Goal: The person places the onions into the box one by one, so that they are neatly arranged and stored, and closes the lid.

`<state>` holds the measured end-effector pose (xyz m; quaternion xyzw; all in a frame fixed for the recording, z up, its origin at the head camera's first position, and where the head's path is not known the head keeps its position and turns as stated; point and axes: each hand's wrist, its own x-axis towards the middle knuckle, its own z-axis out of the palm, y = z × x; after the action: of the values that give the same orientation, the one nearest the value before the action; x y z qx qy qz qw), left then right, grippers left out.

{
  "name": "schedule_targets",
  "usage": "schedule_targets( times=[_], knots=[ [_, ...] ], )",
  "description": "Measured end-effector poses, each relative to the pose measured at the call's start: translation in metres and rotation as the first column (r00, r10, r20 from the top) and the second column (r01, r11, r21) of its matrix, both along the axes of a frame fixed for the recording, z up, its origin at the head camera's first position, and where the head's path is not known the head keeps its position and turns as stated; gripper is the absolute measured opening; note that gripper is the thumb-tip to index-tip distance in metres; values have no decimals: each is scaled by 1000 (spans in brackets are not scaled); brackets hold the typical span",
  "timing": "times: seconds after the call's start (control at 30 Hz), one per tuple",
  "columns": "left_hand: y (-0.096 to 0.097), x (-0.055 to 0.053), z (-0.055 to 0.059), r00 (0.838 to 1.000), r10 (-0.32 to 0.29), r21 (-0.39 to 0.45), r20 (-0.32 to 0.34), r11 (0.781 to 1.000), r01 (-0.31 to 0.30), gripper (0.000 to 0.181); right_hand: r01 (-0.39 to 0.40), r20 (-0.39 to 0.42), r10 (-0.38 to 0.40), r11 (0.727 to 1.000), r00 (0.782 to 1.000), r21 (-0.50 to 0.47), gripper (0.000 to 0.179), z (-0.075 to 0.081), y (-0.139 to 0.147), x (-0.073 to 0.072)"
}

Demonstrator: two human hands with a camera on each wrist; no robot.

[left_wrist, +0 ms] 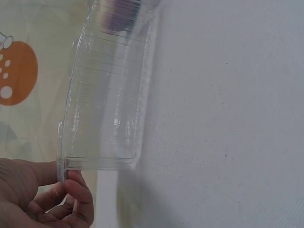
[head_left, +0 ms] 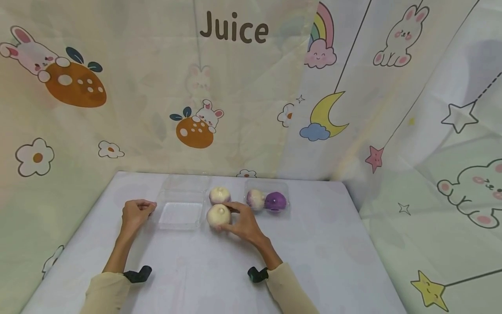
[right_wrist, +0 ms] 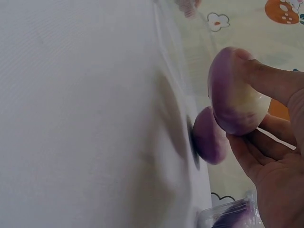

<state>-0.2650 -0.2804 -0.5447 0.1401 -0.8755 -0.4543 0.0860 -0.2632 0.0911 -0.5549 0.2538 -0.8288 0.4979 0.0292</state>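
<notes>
Head: right grip (head_left: 245, 221), part-spread, held purple-white turnip (head_left: 218, 217).
Left grip (head_left: 136, 214), near-closed, pinched clear box (head_left: 180, 226); second turnip (head_left: 219, 195) lay beyond right grip.

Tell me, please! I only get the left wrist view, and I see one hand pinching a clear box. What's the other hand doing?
Observer: The right hand is gripping a pale-and-purple bulb.
Operator: Ooh, is that bulb sitting on the table?
Observer: No, the right wrist view shows it held up off the white tabletop.
Operator: Is there another box anywhere?
Observer: Yes, a second clear box holds a pale bulb next to a deep-purple bulb.
</notes>
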Motion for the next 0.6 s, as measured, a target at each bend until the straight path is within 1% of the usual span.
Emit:
schedule_targets(
  times=[0.2,0.47,0.6],
  knots=[
    [0,1,0,1000,0,-1,-4,1000,0,27,7,-9,-7,1000,1000,-16,73,5,0,-2],
    [1,1,1,1000,1,0,-8,1000,-1,27,5,-51,-8,999,999,-49,71,6,-2,-3],
    [1,1,2,1000,3,1,-5,1000,-3,27,2,-59,-6,998,998,-71,71,6,-3,-3]
  ],
)
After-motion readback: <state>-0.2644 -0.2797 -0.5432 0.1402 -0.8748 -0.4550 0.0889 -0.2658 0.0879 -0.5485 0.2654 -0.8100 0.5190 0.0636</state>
